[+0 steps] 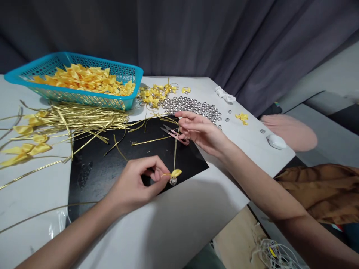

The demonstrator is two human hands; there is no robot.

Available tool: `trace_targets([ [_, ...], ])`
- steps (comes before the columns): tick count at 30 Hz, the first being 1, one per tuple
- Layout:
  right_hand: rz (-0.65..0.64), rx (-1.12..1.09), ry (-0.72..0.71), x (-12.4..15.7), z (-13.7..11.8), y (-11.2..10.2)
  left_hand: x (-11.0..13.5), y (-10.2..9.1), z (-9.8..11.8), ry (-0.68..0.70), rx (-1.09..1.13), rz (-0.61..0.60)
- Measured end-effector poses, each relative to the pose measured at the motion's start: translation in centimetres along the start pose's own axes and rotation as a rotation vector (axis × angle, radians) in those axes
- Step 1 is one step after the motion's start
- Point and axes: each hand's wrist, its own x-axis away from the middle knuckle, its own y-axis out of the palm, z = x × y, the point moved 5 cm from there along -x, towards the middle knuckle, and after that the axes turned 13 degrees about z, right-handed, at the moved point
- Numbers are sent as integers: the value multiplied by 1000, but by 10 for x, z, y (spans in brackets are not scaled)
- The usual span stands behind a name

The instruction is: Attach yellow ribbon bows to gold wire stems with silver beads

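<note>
Between its thumb and forefinger, my left hand [143,183] pinches a small yellow ribbon bow [176,173] by its gold tie, over the front edge of the black mat [95,157]. A silver jingle bell [173,181] hangs against the bow. From the bow a gold twist tie [175,153] runs taut up to my right hand [200,130], whose bent fingers close on its upper end. Pink-handled scissors [179,137], blades apart, are at the lower fingers of my right hand; I cannot tell whether they are held or lie on the mat.
A blue basket [134,71] of yellow ribbon bows stands at the back left. Before it lies a pile of gold ties [86,117]. Loose silver bells [196,106] and finished bows [154,95] spread behind my right hand. A white computer mouse [276,142] rests near the right edge.
</note>
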Motion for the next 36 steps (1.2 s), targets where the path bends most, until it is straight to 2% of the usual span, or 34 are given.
trace_targets([
  [1,1,44,-13,-3,1,-1,1,2,0,10,-16,-36],
  [3,22,212,-68,-6,3,-3,0,2,0,2,-23,-25],
  [6,143,467,-277,-3,0,-5,-2,-7,-2,-38,1,135],
  [8,188,527,-362,6,0,-1,-2,-15,-3,-68,9,289],
  [10,113,537,-301,16,6,9,-1,-22,-5,-99,11,445],
  [12,27,504,-247,25,13,21,2,-26,-7,-112,15,538],
  [16,-6,433,-224,36,21,33,4,-26,-7,-44,-28,539],
  [22,-78,238,-40,34,31,35,6,-24,1,158,-113,477],
  [24,-93,197,3,32,31,33,7,-23,2,185,-128,450],
  [29,-97,126,91,29,33,30,8,-27,-2,166,-219,566],
  [31,-98,109,114,29,34,29,6,-27,-4,162,-271,569],
  [36,-115,58,182,29,37,28,1,-26,-15,-108,-113,519],
])
